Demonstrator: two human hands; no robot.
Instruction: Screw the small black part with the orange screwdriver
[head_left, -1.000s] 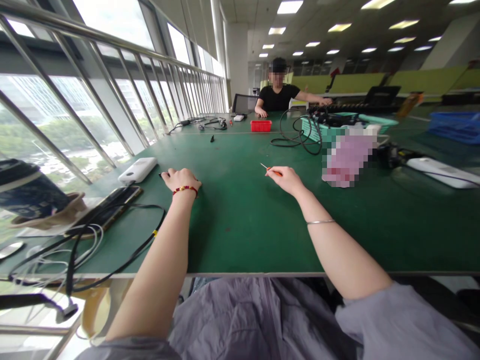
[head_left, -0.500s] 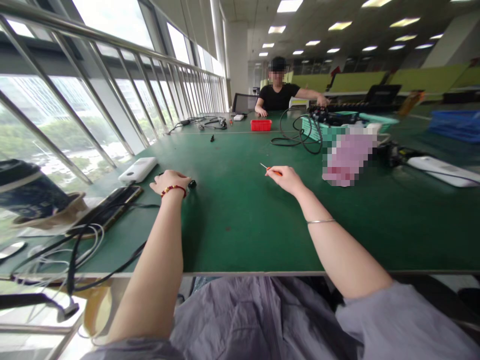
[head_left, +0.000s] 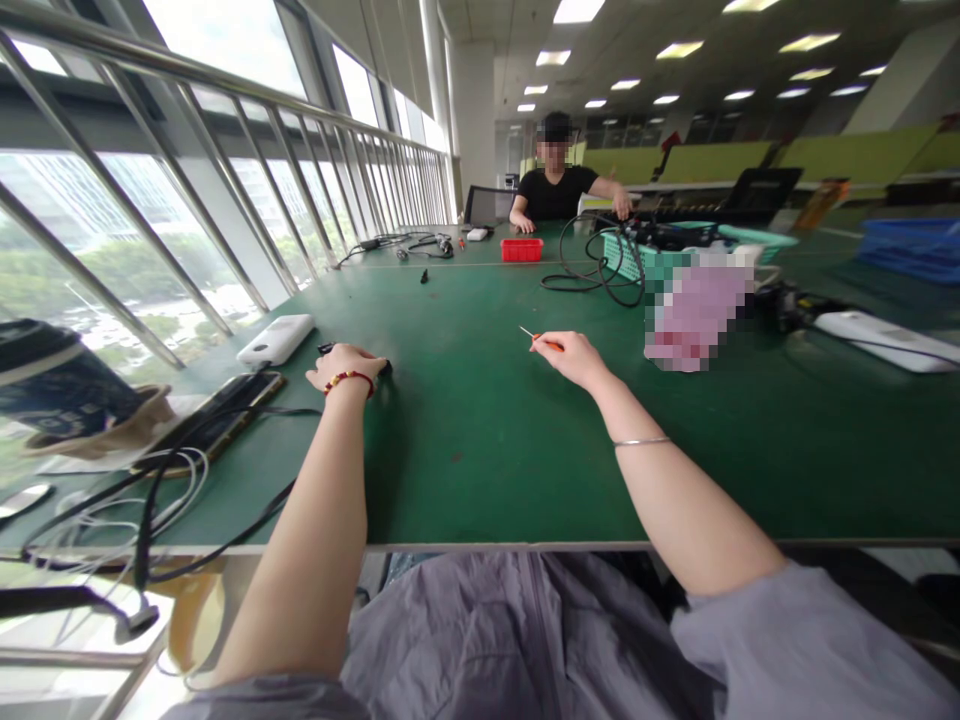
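My right hand point(head_left: 571, 357) is closed around a small screwdriver point(head_left: 553, 346) with an orange handle, its thin metal shaft pointing up and left above the green table point(head_left: 465, 420). Over the table's left part, my left hand point(head_left: 346, 366) is curled on a small black object point(head_left: 386, 368). The object's dark ends show on both sides of the hand; its middle is covered, so its kind cannot be made out. A white power bank point(head_left: 276, 340) lies left of this hand, beside a phone point(head_left: 214, 420).
A red tray point(head_left: 522, 250) and a small black piece point(head_left: 424, 276) lie farther back. To the right stands a teal basket point(head_left: 624, 262) with black cables. Another person point(head_left: 556, 190) sits opposite. Cables and a dark cup point(head_left: 64, 385) are at the left.
My left hand has shifted slightly right and turned, showing more of the black object's left end. My right hand keeps still. The other person's reaching hand has drawn inward, to the left.
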